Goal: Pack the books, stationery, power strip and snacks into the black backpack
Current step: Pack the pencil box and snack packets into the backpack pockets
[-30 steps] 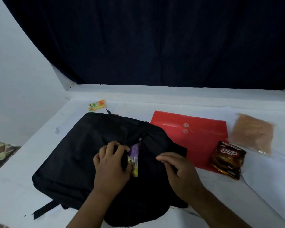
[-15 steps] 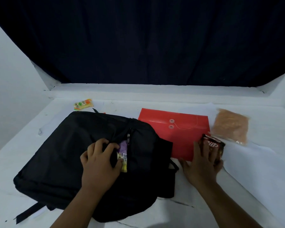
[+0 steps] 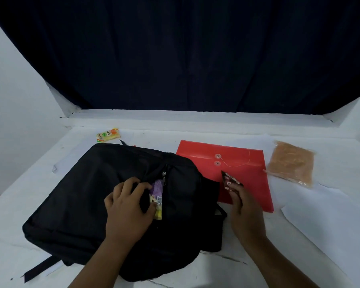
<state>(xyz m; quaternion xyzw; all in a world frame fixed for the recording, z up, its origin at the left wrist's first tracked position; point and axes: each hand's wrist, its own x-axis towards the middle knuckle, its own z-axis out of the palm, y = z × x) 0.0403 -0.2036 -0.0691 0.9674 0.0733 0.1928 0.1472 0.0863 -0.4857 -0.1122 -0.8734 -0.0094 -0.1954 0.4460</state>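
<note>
The black backpack lies flat on the white table, its front pocket open at the zipper. A purple and yellow snack packet shows inside that opening. My left hand grips the pocket's edge and holds it apart. My right hand holds a dark brown snack packet lifted above the red envelope folder, just right of the backpack.
A clear bag of brown snacks lies at the right beyond the folder. A small orange and green packet sits behind the backpack near the back ledge. A dark curtain hangs behind the white table.
My right hand left the backpack, reached right to the brown snack packet, gripped it and lifted it toward the backpack. My left hand kept holding the pocket open.
</note>
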